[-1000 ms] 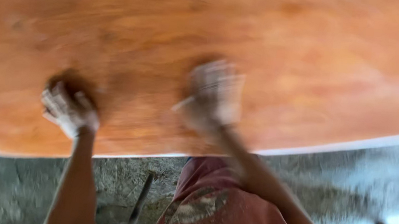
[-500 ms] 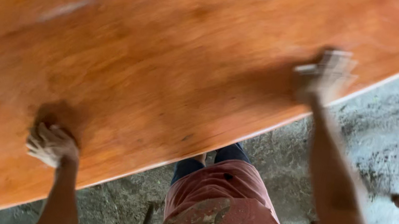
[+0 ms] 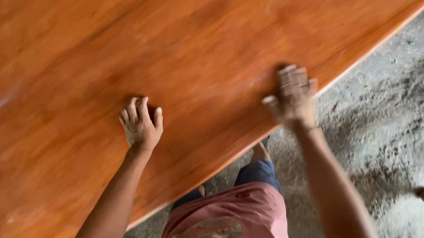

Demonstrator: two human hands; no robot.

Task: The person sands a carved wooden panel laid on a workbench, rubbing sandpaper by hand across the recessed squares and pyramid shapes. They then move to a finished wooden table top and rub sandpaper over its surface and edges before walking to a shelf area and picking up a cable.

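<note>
Wood fills most of my view: a big orange-brown surface (image 3: pixel 125 47) over the grey floor (image 3: pixel 408 103); my left hand (image 3: pixel 140 124) lies open on it; my right hand (image 3: pixel 292 97) presses near its edge, too blurred to tell its grip.

We see the tabletop (image 3: pixel 125 47): orange-brown, faint darker grain streaks, a few pale scuffs at left, thin light edge. Shirt (image 3: pixel 232 226): faded pink-red with a mottled brown print. Trousers (image 3: pixel 258 172): dark blue. Floor (image 3: pixel 406 118): grey, blotchy with darker patches.
</note>
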